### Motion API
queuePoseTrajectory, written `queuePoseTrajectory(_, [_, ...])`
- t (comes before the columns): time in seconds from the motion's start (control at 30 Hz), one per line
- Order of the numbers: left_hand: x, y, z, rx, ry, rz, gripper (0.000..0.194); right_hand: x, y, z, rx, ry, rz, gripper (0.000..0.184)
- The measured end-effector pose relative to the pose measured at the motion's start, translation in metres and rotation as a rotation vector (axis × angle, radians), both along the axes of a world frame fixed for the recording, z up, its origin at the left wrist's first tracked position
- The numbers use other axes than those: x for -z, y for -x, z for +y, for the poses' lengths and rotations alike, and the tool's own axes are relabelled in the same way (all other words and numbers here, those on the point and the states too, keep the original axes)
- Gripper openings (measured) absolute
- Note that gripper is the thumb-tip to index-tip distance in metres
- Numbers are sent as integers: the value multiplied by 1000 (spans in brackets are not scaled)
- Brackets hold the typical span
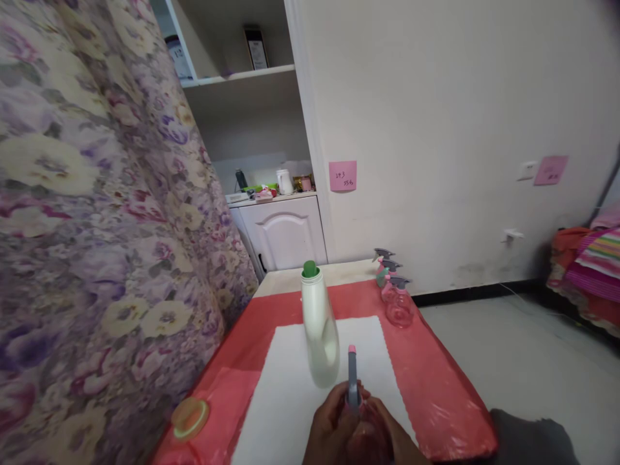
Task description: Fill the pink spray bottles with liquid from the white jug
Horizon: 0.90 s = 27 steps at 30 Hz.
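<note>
At the table's near edge, my left hand [332,423] and my right hand [394,436] are closed around a spray bottle [352,371]. Its trigger head is grey with a pink nozzle tip pointing away from me, and its body looks clear pink, mostly covered by my fingers. The left fingers are at the neck and the right hand is along the body's side. Just beyond my left hand, a pale green jug [317,329] stands upright with a green piece [310,268] in its open mouth. Both are over a white sheet [278,374].
Several pink spray bottles [400,313] stand along the back right of the red-covered table [450,400]. A round yellowish lid [190,416] is at the near left. A floral curtain [106,226] hangs on the left; a white cabinet [290,229] and a wall are behind.
</note>
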<state>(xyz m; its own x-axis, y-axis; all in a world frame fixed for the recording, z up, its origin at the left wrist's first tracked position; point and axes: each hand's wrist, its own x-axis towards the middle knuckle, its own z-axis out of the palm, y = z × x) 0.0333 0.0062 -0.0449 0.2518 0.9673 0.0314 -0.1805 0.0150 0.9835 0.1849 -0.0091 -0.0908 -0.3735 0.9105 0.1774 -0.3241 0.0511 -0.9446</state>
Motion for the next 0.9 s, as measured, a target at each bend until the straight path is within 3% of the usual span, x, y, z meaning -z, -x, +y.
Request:
queuePoseTrajectory(0.17, [2, -5, 0, -60, -10, -51, 31, 5, 2, 3, -24, -30, 40, 77])
queuePoseTrajectory(0.37, [3, -11, 0, -131, -23, -61, 29, 10, 5, 5, -6, -5, 35, 73])
queuePoseTrajectory(0.6, [1, 3, 0, 26, -15, -5, 37, 5, 1, 5, -54, -66, -1, 82])
queuePoseTrajectory(0.77, [7, -5, 1, -115, -56, -20, 24, 10, 3, 5, -13, -51, -24, 72])
queuePoseTrajectory(0.9, [7, -9, 2, -144, -49, -17, 27, 6, 2, 2, -21, -20, 10, 82])
